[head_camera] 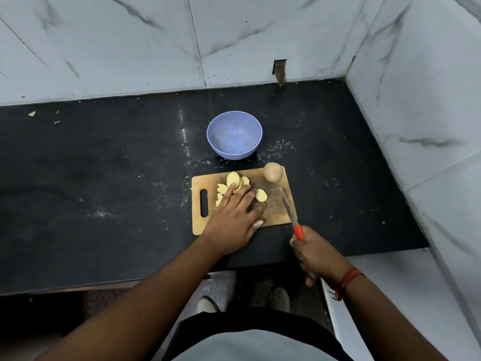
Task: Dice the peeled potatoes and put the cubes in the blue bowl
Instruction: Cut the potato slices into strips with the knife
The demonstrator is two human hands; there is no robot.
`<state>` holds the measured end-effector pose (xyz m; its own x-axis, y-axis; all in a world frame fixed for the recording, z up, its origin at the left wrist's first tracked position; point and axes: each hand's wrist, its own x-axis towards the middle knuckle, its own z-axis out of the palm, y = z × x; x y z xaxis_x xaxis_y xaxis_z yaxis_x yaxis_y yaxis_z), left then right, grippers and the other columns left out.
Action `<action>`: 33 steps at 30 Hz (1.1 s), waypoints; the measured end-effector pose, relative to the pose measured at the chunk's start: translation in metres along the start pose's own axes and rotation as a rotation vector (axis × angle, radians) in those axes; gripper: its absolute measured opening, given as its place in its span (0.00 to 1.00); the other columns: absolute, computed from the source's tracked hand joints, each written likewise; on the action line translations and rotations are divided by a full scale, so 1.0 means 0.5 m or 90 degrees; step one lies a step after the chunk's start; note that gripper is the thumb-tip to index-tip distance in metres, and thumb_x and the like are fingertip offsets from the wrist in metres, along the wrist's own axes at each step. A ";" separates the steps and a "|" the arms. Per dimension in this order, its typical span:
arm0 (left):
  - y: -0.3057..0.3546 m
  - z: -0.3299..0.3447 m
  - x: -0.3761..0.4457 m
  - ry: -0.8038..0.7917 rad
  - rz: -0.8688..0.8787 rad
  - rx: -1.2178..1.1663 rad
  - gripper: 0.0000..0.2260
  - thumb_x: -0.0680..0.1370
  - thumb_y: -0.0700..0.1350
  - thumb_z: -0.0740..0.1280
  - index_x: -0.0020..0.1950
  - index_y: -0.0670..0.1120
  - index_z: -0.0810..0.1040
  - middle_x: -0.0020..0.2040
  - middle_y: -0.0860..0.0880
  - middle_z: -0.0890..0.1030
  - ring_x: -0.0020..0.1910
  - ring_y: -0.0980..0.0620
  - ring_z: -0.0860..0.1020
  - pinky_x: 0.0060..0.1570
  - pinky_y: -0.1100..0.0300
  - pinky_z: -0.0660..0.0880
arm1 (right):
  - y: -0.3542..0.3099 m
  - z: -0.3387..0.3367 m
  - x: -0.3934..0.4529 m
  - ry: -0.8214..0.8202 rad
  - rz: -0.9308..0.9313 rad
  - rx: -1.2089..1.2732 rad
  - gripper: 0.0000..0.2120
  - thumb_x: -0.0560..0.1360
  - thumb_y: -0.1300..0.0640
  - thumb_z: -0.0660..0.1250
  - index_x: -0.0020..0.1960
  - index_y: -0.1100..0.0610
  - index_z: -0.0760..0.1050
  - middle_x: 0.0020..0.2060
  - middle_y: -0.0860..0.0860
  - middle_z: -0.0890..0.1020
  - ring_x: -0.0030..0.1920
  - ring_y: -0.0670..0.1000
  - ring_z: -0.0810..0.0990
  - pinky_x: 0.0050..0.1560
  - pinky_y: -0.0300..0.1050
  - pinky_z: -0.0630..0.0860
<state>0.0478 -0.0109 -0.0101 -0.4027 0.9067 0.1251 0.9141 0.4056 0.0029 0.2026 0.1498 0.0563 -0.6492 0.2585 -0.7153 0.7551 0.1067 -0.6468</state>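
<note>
A wooden cutting board (276, 212) lies on the black counter. Several yellow potato slices (234, 179) lie spread on its upper left part. My left hand (234, 220) rests flat over them with fingers apart, fingertips touching the slices. A whole peeled potato (272, 172) stands at the board's far right corner. My right hand (318, 252) grips the orange handle of a knife (289, 207), its blade pointing away over the board's right side, apart from the slices. The blue bowl (234, 135) stands just behind the board and holds no cubes.
The black counter (104, 178) stretches wide to the left, with a few scraps near its back left edge. Marble walls close off the back and right side. My feet show below the counter's front edge.
</note>
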 end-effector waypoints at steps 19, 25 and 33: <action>-0.001 -0.003 0.019 0.009 -0.141 -0.093 0.23 0.82 0.60 0.54 0.68 0.51 0.78 0.63 0.45 0.71 0.71 0.44 0.65 0.78 0.38 0.46 | -0.010 -0.023 0.018 -0.024 -0.028 -0.015 0.05 0.79 0.54 0.57 0.48 0.56 0.67 0.31 0.53 0.70 0.23 0.50 0.69 0.26 0.47 0.75; 0.001 0.004 0.012 -0.032 -0.095 -0.019 0.27 0.83 0.61 0.52 0.73 0.46 0.73 0.70 0.45 0.73 0.78 0.43 0.59 0.79 0.41 0.45 | -0.022 -0.006 0.028 -0.025 -0.021 -0.058 0.04 0.80 0.54 0.57 0.47 0.53 0.66 0.31 0.55 0.72 0.23 0.52 0.71 0.28 0.52 0.79; 0.001 0.007 0.014 -0.020 -0.038 -0.019 0.27 0.83 0.59 0.54 0.73 0.43 0.73 0.69 0.46 0.75 0.77 0.44 0.61 0.79 0.40 0.48 | -0.063 0.018 0.044 -0.002 0.020 -0.183 0.12 0.82 0.53 0.53 0.65 0.51 0.63 0.37 0.59 0.77 0.24 0.53 0.76 0.28 0.49 0.80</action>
<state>0.0455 -0.0040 -0.0127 -0.4575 0.8843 0.0929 0.8892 0.4559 0.0395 0.1637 0.1433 0.0587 -0.6248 0.2635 -0.7350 0.7696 0.3669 -0.5226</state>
